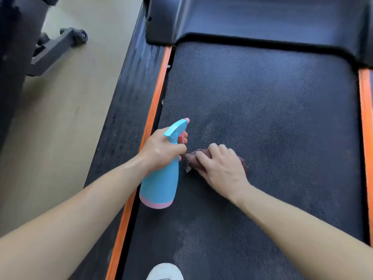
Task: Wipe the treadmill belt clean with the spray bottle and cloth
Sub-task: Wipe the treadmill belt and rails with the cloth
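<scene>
Blue spray bottle, pink base and trigger, is held over the belt's left edge, beside the orange strip. Left hand wraps the neck, one finger on the trigger. Brown cloth, bunched, lies on the belt just beside the bottle. Right hand covers it, fingers curled over the fabric. White shoe at the belt's near edge.
</scene>
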